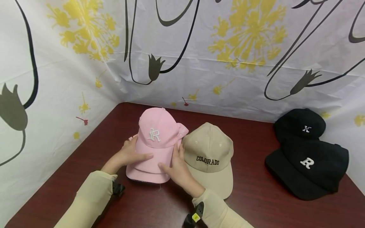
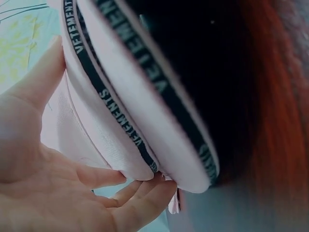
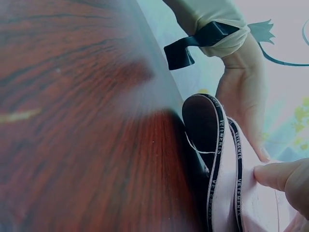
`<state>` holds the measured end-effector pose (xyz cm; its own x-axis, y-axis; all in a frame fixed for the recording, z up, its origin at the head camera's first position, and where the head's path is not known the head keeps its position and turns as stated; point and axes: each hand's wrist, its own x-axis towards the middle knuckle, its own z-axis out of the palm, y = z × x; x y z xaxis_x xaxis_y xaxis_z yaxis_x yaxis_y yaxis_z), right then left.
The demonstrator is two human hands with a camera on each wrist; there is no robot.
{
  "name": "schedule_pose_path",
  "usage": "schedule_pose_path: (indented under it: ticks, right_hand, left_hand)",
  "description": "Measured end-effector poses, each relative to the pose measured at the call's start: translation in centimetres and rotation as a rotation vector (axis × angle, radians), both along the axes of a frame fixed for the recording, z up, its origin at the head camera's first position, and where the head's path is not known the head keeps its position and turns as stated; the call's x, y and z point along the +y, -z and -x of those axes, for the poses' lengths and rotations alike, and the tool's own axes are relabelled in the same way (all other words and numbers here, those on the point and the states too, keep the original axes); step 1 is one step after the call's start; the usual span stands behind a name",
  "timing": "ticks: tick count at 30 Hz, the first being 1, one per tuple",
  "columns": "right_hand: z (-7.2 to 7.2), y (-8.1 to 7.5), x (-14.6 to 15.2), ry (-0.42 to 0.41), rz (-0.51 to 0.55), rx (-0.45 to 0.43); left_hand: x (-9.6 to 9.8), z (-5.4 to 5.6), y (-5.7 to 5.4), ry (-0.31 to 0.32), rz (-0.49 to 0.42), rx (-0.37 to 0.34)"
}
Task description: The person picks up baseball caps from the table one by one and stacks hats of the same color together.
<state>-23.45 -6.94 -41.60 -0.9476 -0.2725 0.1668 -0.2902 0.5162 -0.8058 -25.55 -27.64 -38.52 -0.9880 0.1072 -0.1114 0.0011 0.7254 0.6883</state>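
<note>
Two pink caps are stacked at the left of the table. The upper pink cap (image 1: 159,125), its front marked with a white R, sits over the lower pink cap (image 1: 142,176), whose brim shows beneath. My left hand (image 1: 130,154) holds the stack's left side, thumb on the upper brim. From the right, my right hand (image 1: 180,167) holds it too, thumb on the brim and fingers along the side. The left wrist view shows both brim edges with black lettered tape (image 2: 118,116), fingertips under them. A beige COLORADO cap (image 1: 209,147) lies right beside my right hand.
Two black caps lie at the right: the nearer black cap (image 1: 316,167) with a white R, and a farther black cap (image 1: 299,123) behind it. A patterned white sheet (image 1: 199,85) rises behind and beside the dark red table (image 1: 248,190).
</note>
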Motion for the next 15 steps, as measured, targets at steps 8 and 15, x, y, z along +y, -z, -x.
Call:
schedule_pose_path:
  ticks: [8, 15]
  right_hand:
    - [0.07, 0.02, 0.34, -0.024, 0.0, -0.019]
    - [-0.54, -0.67, 1.01, -0.066, -0.012, -0.01]
  left_hand:
    - [0.15, -0.21, -0.16, -0.017, 0.017, -0.009]
    - [0.23, -0.33, -0.35, -0.022, 0.042, 0.026]
